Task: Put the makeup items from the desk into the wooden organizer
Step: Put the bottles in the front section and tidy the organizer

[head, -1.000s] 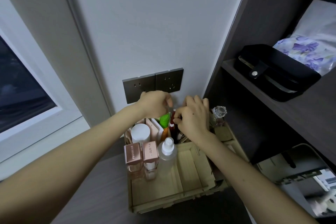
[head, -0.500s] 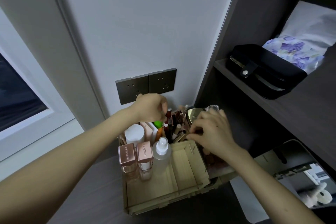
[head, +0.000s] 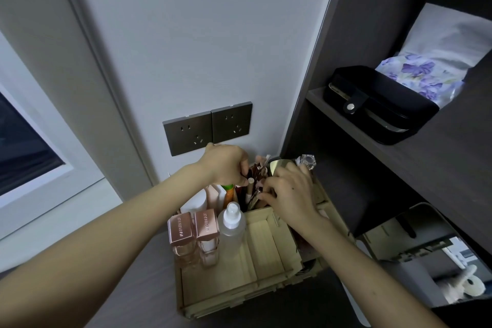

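Both hands curl over the wooden organizer (head: 255,269)'s back compartment, left hand (head: 226,165) pinching upright makeup pencils (head: 251,186), right hand (head: 288,193) half-closed on slim sticks, behind two rose-capped bottles (head: 193,231) and a spray bottle (head: 231,229).

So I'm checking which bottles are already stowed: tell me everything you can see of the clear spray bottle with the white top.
The spray bottle stands upright in the wooden organizer, in its front left section. Its body looks like frosted clear plastic, rounded at the shoulders, with a white pump top and no cap. It stands close beside the right one of two rose-gold capped bottles; contact is unclear. Neither hand touches it.
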Action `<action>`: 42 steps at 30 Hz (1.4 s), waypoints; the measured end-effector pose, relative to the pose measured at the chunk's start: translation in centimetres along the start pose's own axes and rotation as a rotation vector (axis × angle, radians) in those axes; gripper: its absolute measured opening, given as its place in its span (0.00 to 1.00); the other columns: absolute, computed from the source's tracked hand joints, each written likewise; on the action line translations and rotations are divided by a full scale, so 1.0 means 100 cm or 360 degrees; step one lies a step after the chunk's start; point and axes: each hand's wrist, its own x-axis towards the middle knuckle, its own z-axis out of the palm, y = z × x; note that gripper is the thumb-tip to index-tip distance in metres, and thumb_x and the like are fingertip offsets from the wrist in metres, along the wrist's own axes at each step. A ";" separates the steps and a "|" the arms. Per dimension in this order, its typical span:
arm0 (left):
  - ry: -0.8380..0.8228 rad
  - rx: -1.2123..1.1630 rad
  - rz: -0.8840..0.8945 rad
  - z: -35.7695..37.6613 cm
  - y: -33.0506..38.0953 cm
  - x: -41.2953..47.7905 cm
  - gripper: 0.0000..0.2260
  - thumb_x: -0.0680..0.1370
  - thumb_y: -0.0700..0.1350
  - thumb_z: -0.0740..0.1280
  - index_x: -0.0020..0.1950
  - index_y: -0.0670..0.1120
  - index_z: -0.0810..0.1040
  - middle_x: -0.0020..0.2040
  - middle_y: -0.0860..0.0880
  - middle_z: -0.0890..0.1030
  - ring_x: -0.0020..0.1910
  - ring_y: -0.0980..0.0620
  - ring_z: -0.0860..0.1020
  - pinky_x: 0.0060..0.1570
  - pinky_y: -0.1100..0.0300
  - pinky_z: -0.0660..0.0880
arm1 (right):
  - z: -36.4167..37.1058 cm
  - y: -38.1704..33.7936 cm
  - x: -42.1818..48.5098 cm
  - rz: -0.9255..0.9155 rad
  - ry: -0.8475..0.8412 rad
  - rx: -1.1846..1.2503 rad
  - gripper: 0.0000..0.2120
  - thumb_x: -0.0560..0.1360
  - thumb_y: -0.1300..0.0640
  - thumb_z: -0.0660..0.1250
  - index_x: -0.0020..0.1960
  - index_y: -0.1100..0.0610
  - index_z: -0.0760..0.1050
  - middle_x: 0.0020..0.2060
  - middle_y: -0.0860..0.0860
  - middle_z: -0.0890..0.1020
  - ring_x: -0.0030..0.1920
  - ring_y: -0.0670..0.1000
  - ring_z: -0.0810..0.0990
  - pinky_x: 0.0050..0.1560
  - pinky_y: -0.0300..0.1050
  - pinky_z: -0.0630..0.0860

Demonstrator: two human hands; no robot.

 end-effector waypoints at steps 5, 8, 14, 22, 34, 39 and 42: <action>-0.0002 0.0042 0.0012 0.001 -0.001 0.001 0.08 0.71 0.52 0.71 0.47 0.52 0.80 0.48 0.55 0.82 0.54 0.51 0.75 0.58 0.52 0.61 | 0.000 0.003 -0.003 0.0020 -0.0006 0.0007 0.07 0.66 0.49 0.75 0.37 0.53 0.83 0.35 0.51 0.80 0.44 0.55 0.75 0.52 0.50 0.67; 0.0011 0.0052 0.0010 0.002 -0.002 0.001 0.08 0.71 0.53 0.71 0.47 0.52 0.80 0.48 0.54 0.82 0.54 0.51 0.75 0.58 0.52 0.60 | -0.001 0.003 -0.006 0.0013 -0.0024 -0.0015 0.08 0.65 0.48 0.75 0.35 0.52 0.83 0.34 0.50 0.80 0.44 0.54 0.75 0.53 0.51 0.68; -0.0006 0.0065 0.0012 0.003 -0.001 0.001 0.09 0.70 0.53 0.71 0.48 0.52 0.79 0.48 0.54 0.83 0.54 0.50 0.76 0.56 0.52 0.60 | -0.004 0.004 -0.009 0.0012 -0.0002 -0.0037 0.08 0.64 0.48 0.76 0.36 0.53 0.83 0.34 0.51 0.80 0.45 0.55 0.76 0.52 0.50 0.68; -0.0006 0.0090 -0.0003 0.004 0.002 0.001 0.10 0.72 0.54 0.69 0.50 0.51 0.79 0.50 0.54 0.83 0.55 0.50 0.76 0.60 0.51 0.60 | -0.003 -0.002 -0.007 -0.0040 0.0057 -0.0031 0.06 0.64 0.52 0.77 0.38 0.53 0.84 0.31 0.52 0.80 0.39 0.56 0.77 0.45 0.51 0.71; 0.0040 0.0126 0.0018 0.004 0.002 -0.002 0.09 0.72 0.53 0.69 0.49 0.51 0.79 0.49 0.53 0.83 0.54 0.49 0.75 0.58 0.51 0.61 | 0.005 -0.002 0.000 0.0024 0.0168 0.0048 0.05 0.66 0.57 0.75 0.38 0.55 0.80 0.33 0.50 0.83 0.39 0.55 0.78 0.46 0.50 0.70; 0.0055 0.0146 0.0022 0.004 0.002 -0.002 0.11 0.72 0.53 0.68 0.50 0.50 0.79 0.49 0.52 0.82 0.55 0.48 0.75 0.59 0.50 0.62 | 0.006 -0.002 0.010 -0.0006 0.0186 -0.0050 0.07 0.72 0.53 0.70 0.46 0.57 0.79 0.40 0.52 0.83 0.46 0.55 0.78 0.51 0.50 0.69; 0.0052 0.0176 0.0034 0.005 0.002 -0.002 0.11 0.72 0.53 0.68 0.50 0.50 0.79 0.49 0.51 0.82 0.55 0.48 0.75 0.59 0.49 0.62 | 0.007 -0.002 0.011 -0.0065 0.0172 -0.0124 0.06 0.72 0.55 0.70 0.44 0.57 0.80 0.41 0.53 0.83 0.46 0.55 0.77 0.50 0.50 0.69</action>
